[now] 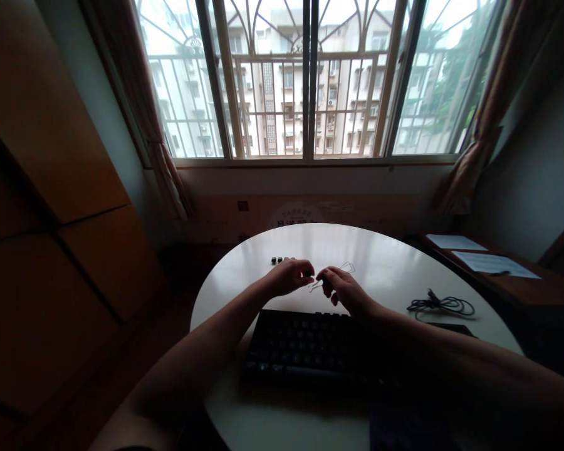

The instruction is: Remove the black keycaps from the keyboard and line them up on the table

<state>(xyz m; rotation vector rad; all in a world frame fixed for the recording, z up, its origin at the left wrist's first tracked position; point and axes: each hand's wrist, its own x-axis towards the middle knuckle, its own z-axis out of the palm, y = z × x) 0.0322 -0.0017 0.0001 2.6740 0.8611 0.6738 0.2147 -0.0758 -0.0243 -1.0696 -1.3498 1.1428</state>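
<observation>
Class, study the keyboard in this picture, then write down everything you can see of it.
The keyboard is black or very dark, with rows of keys bearing faint pale marks; its material looks like plastic. It lies on the white table, its long side running across the view, with small dark raised pieces along its far edge. The right forearm passes in front of its right part, which is lost in shadow. Whether the arm touches it cannot be told.
</observation>
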